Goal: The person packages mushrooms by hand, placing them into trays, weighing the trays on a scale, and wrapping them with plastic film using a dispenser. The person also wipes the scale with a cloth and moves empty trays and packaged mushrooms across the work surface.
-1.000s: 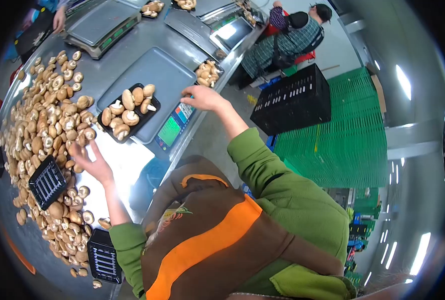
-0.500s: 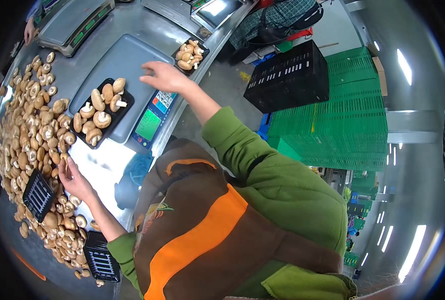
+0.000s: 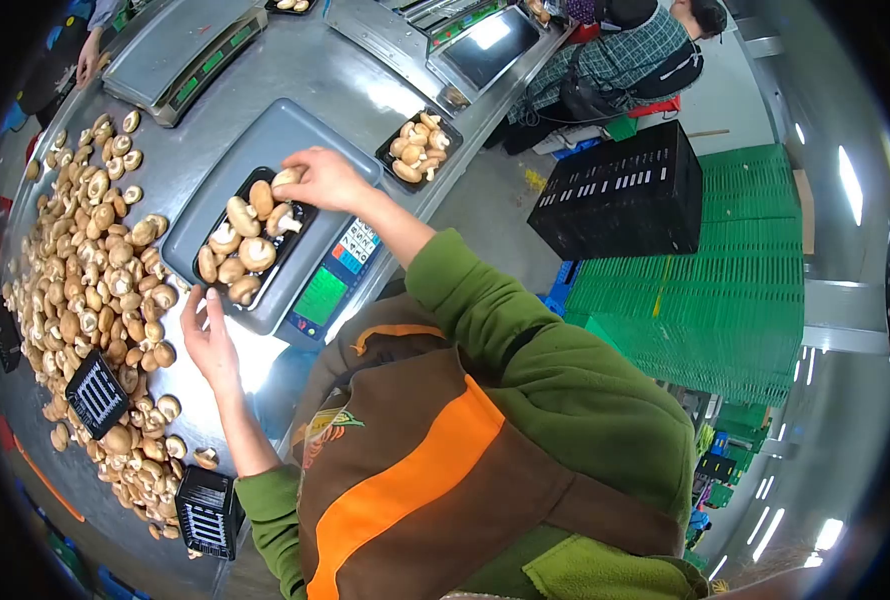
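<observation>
A black tray (image 3: 302,226) of brown shiitake mushrooms lies on the grey pan of a weighing scale (image 3: 187,228). My right hand (image 3: 327,180) is at the tray's far end, its fingers closed on a mushroom (image 3: 287,178) there. Below the tray's near end is my left hand (image 3: 212,350), thumb and fingers apart and pointing up at the edge of the pan. I see nothing in that hand. To its left spreads a large heap of loose mushrooms (image 3: 115,280). The scale's green display (image 3: 322,296) is lit, but I cannot read it.
Black trays stand on the heap (image 3: 97,394) and by the table's near edge (image 3: 208,512). Another filled tray (image 3: 420,150) lies beyond the scale. A second scale (image 3: 180,60) stands farther off. Green crates (image 3: 695,290) and a black crate (image 3: 620,190) are stacked at right. A co-worker (image 3: 605,60) is behind.
My right hand has come down onto the mushroom at the tray's far end. My left hand has moved from the heap to the scale's near edge. The view has shifted slightly.
</observation>
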Available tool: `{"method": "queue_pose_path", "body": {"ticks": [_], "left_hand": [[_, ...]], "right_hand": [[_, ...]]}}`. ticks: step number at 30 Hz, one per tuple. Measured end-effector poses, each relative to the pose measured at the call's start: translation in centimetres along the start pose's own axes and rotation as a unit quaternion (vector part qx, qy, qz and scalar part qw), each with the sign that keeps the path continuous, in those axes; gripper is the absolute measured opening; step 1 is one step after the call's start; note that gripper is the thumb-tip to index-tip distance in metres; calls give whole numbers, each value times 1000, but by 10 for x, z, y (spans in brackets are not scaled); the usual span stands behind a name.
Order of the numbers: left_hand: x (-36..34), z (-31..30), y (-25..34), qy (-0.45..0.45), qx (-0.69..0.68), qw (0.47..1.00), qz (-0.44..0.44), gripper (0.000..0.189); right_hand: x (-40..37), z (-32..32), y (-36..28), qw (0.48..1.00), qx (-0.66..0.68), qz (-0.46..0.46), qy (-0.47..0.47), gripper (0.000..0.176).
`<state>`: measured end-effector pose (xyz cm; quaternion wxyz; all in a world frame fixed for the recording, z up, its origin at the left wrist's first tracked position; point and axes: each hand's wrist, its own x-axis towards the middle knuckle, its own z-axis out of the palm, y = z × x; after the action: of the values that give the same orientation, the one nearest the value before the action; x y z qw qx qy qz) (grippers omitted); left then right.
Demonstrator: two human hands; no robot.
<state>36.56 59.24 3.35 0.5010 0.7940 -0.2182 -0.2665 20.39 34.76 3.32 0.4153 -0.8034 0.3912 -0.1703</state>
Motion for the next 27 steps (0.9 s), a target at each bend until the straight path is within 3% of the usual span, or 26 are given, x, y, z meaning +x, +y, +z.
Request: {"method": "queue_pose_path", "body": {"ticks": [8,11,19,23,25,27], "left_hand": [[19,-6,13,4,-9,1000,28,35],[21,-7,17,16,-46,998,45,33],[11,-9,-2,21,-99,994,27,28],[10,-9,-1,7,-114,993,-3,31],[7,-5,15,-9,-159,987,-23,31],[1,1,32,-22,-203,978,-44,31]], "right_hand": [[-1,-34,-9,982,144,94,80,56],[-1,-36,-13,968,218,83,90,54],[-19,-43,-30,961,246,36,120,55],[-27,-45,-43,977,184,45,99,48],[-32,-44,-57,930,357,69,59,48],[-33,-39,-68,918,391,69,7,48]]}}
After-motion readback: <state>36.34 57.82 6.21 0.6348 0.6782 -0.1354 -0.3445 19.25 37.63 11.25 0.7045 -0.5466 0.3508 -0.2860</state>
